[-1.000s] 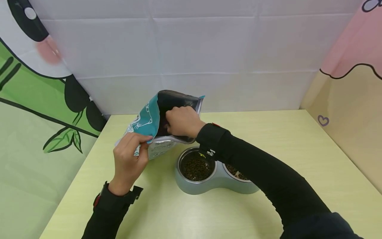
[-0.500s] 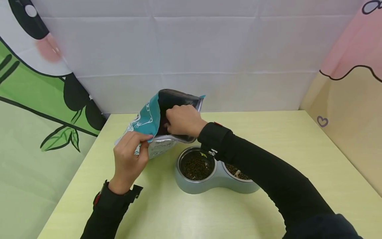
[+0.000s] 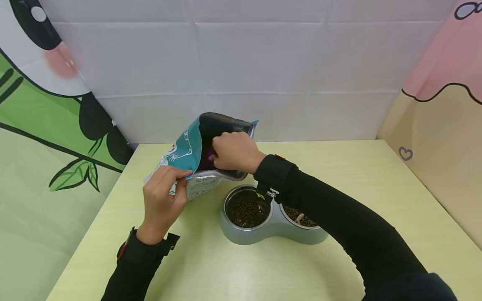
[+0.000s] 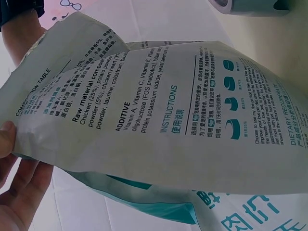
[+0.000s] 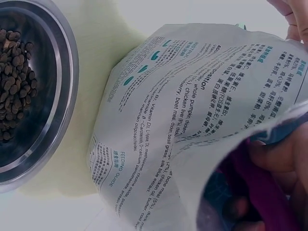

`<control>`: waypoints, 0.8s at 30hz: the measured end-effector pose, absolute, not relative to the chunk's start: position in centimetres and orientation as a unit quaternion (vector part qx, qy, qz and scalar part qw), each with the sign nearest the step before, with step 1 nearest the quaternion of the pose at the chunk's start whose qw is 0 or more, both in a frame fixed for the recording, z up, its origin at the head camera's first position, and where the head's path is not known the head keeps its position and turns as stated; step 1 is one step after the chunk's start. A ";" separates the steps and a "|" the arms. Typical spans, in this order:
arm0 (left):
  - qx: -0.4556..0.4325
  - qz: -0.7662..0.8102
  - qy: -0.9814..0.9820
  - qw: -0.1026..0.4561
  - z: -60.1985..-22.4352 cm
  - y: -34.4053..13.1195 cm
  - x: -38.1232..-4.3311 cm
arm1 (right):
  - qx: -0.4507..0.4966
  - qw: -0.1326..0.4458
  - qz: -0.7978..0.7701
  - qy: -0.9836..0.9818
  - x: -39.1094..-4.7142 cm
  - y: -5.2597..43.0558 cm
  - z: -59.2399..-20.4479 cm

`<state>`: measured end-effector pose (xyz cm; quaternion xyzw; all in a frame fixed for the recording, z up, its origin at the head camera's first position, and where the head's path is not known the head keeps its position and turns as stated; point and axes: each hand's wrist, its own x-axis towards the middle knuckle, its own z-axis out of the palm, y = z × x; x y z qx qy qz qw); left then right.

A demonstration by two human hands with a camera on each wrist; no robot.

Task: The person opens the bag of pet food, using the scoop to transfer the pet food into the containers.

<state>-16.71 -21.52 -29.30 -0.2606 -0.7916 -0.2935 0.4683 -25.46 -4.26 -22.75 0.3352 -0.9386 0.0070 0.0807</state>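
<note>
In the head view, a teal and white pet food bag (image 3: pixel 184 152) leans at the back of the table with its dark mouth open. My left hand (image 3: pixel 162 202) pinches the near left edge of that mouth between thumb and fingers. Inside the opening, my right hand (image 3: pixel 236 154) has its fingers curled round what looks like a purple scoop (image 5: pixel 267 199), clearest in the right wrist view. Most of the scoop is hidden by the bag and my fingers. The printed white side of the bag (image 4: pixel 144 115) fills the left wrist view.
A grey-blue double bowl stand (image 3: pixel 244 237) sits just in front of the bag, partly under my right forearm. Brown kibble (image 3: pixel 246 212) lies in its left metal bowl, and kibble with paler bits (image 3: pixel 299 216) in the right one. A white cloth backdrop (image 3: pixel 260 62) hangs behind the table.
My right hand has shifted slightly right inside the bag's mouth, and a bit of purple now shows at its thumb. The left hand keeps its hold on the bag's edge.
</note>
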 end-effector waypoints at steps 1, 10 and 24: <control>-0.260 -0.294 -0.792 0.468 -29.3 -21.5 -16.7 | 0.333 0.081 0.006 -0.939 -25.4 -4.2 -22.7; -0.258 -0.297 -0.794 0.464 -29.2 -21.6 -16.6 | 0.324 0.085 0.008 -0.942 -25.2 -3.6 -22.5; -0.256 -0.290 -0.794 0.469 -29.2 -21.7 -16.7 | 0.317 0.064 0.053 -0.945 -25.0 -2.1 -21.4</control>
